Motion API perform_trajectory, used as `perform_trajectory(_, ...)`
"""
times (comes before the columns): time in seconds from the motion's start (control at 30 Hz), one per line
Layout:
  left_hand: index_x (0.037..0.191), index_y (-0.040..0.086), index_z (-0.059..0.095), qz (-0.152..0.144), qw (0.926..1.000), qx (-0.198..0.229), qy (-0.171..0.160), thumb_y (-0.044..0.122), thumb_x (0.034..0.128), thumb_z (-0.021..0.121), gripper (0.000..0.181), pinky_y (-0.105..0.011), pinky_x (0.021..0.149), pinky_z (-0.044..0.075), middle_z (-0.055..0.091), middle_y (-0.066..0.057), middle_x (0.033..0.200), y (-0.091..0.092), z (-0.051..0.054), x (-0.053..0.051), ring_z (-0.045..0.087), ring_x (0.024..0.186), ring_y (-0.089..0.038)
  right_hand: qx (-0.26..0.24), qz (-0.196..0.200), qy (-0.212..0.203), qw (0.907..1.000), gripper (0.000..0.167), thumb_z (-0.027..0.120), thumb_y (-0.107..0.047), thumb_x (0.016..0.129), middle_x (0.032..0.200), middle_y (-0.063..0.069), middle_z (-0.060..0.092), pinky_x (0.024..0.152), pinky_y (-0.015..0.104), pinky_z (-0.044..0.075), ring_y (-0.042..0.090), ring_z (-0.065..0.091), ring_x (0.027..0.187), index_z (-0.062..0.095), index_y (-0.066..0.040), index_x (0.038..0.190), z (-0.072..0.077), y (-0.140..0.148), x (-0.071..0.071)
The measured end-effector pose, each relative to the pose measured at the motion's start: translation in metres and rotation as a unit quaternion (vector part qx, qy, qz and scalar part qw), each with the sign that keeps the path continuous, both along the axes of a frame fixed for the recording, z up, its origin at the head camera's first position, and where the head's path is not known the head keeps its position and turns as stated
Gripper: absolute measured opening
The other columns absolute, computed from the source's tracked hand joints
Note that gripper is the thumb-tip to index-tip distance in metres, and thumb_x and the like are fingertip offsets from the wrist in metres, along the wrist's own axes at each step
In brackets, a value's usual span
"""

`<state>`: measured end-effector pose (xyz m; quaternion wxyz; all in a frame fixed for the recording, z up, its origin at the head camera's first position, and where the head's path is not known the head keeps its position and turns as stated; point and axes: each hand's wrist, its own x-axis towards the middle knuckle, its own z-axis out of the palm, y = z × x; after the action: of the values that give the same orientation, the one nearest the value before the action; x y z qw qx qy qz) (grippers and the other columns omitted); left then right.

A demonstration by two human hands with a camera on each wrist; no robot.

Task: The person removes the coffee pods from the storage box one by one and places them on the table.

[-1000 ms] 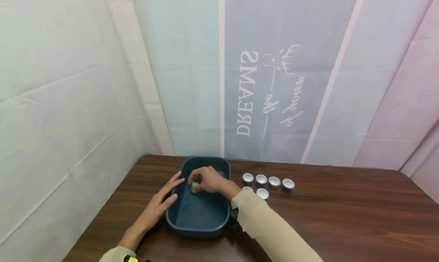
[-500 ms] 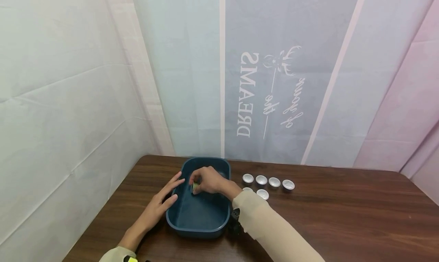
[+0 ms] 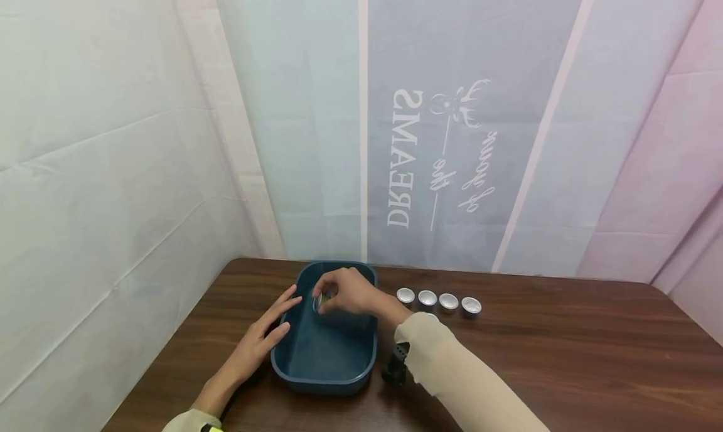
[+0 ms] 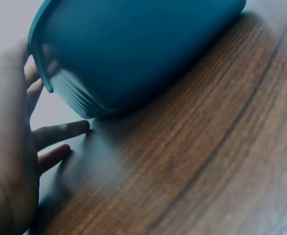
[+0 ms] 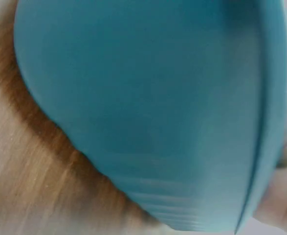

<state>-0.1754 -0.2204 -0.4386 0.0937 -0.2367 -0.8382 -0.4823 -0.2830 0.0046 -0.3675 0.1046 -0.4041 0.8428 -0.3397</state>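
Note:
A blue plastic tub point(image 3: 324, 350) stands on the table. Inside it, near the left wall, my right hand point(image 3: 351, 291) pinches a small coffee capsule point(image 3: 321, 301) with a silvery face and greenish side between thumb and fingers. My left hand point(image 3: 260, 339) rests against the tub's left rim with its fingers extended. In the left wrist view, some fingers of that hand point(image 4: 9, 147) reach behind the rim and others lie below it. The right wrist view is mostly filled by the tub's outer wall point(image 5: 148, 107), which hides the capsule and most of my right hand point(image 5: 280, 196).
Right of the tub, several silver-topped capsules point(image 3: 427, 297) stand in a row on the brown wooden table point(image 3: 565, 350). Another is mostly covered by my right sleeve point(image 3: 452, 363). Printed fabric point(image 3: 452, 168) hangs behind the table.
My right hand has lifted slightly with the capsule, and its forearm has shifted right, covering more of the nearer capsules. The left hand stays at the rim. The head view has shifted slightly.

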Motion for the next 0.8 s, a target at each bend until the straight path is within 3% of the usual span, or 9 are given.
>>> perform_trajectory(0.2, 0.148, 0.012, 0.036, -0.008, 1.0000, 0.001, 0.000, 0.006, 0.1011, 0.041, 0.047, -0.071, 0.098, 0.020, 0.017, -0.003, 0.158, 0.001, 0.001, 0.001, 0.016, 0.143, -0.028, -0.056, -0.019, -0.012, 0.9982, 0.023, 0.079, -0.026, 0.081, 0.092, -0.015, 0.064, 0.061, 0.026, 0.048, 0.011, 0.057, 0.070, 0.069, -0.027, 0.101, 0.005, 0.015, 0.006)
perform_trajectory(0.4, 0.148, 0.013, 0.037, 0.003, 1.0000, -0.002, -0.001, 0.009, 0.1016, 0.042, 0.046, -0.069, 0.099, 0.022, 0.018, -0.002, 0.158, 0.000, 0.000, 0.002, 0.017, 0.142, -0.030, -0.111, -0.053, -0.017, 0.9923, 0.024, 0.078, -0.030, 0.081, 0.088, -0.010, 0.064, 0.061, 0.028, 0.049, 0.012, 0.058, 0.072, 0.069, -0.029, 0.104, -0.003, 0.027, 0.016)
perform_trajectory(0.8, 0.147, 0.016, 0.038, 0.008, 1.0000, 0.000, 0.003, 0.010, 0.1018, 0.042, 0.046, -0.070, 0.099, 0.019, 0.019, -0.001, 0.158, 0.001, -0.002, 0.001, 0.017, 0.142, -0.031, -0.234, -0.089, -0.052, 0.9666, 0.027, 0.079, -0.027, 0.080, 0.080, 0.000, 0.064, 0.059, 0.029, 0.048, 0.017, 0.061, 0.068, 0.069, -0.026, 0.105, -0.006, 0.050, 0.036)
